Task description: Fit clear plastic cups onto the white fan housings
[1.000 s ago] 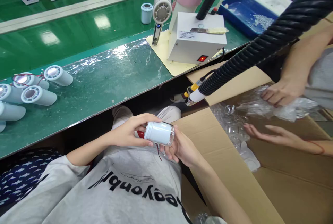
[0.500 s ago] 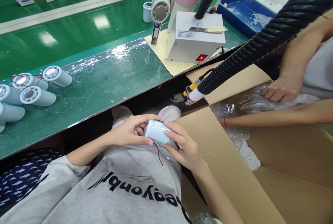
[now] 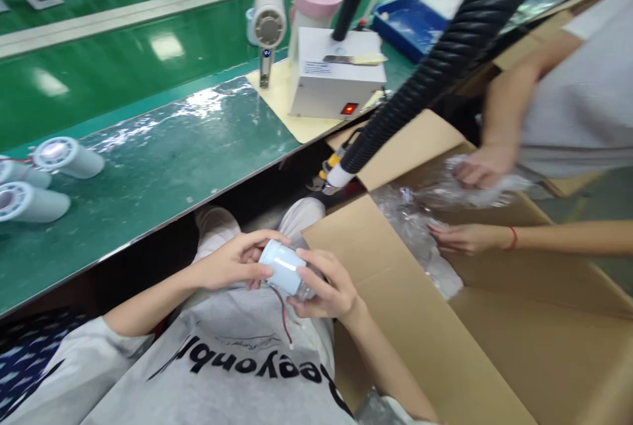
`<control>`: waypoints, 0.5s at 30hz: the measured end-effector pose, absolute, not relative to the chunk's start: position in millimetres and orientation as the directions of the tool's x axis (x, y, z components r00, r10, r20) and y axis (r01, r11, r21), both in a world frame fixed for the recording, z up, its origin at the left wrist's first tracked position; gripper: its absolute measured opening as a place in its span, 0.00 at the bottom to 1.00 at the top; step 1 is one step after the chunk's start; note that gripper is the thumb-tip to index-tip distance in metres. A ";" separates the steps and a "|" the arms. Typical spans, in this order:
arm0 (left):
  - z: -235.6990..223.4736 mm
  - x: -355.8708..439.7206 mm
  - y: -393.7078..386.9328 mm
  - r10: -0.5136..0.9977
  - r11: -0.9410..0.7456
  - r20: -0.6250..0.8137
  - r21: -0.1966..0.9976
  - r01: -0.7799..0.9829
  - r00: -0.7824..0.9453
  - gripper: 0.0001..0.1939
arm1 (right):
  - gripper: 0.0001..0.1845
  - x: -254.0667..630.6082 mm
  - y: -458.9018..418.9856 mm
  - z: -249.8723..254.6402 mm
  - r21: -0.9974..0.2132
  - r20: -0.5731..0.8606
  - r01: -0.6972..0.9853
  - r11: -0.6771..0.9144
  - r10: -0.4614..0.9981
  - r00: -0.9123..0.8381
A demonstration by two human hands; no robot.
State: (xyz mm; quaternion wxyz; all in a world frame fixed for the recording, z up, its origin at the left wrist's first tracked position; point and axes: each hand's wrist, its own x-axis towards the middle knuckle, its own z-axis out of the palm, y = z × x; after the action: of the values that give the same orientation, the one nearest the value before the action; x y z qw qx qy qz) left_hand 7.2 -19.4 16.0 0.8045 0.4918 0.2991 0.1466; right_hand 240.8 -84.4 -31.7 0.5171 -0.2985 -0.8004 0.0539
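Above my lap I hold a light blue fan housing [image 3: 283, 268], a short cylinder lying tilted between both hands. My left hand [image 3: 241, 260] grips its left end, with thumb and forefinger at the rim and the other fingers curled behind. Around the right end close the fingers of my right hand [image 3: 326, 283], where something clear, like plastic, shows at the edge. A thin dark red and black wire [image 3: 285, 319] hangs below it, ending in a small white plug.
Several similar light blue housings [image 3: 69, 158] lie on the green bench at left. A handheld fan [image 3: 270, 20] stands beside a white box [image 3: 341, 85] with a red switch. A black corrugated hose [image 3: 420, 82] crosses above a cardboard box [image 3: 395, 293], where a co-worker's hands [image 3: 487, 165] handle clear plastic.
My view has swung right, so the bench items sit further left. I still hold the housing; more of its wire shows. The co-worker's banded wrist has drawn back to the right.
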 end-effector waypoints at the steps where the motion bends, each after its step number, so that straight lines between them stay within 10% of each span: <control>1: 14.3 11.0 -21.5 0.514 0.475 -0.356 0.876 0.087 0.780 0.33 | 0.32 240.5 -88.7 -33.1 -0.355 0.811 0.448 0.820 0.509 -0.289; 8: -6.2 61.7 -25.1 0.557 0.426 -0.369 0.896 0.125 0.745 0.28 | 0.32 226.9 -134.0 -43.3 -0.615 0.633 0.633 0.470 0.773 0.042; 15: -41.9 83.3 -10.6 0.339 0.747 -0.575 0.646 0.158 0.745 0.24 | 0.33 290.6 -220.3 -54.7 -0.275 0.854 0.945 0.177 0.497 0.155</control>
State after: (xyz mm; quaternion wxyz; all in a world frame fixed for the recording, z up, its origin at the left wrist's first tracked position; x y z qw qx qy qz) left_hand 83.3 -10.6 -41.9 0.8652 0.3519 0.3534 0.0523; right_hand 290.6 -220.3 -54.7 0.4716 -0.5961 -0.6049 -0.2375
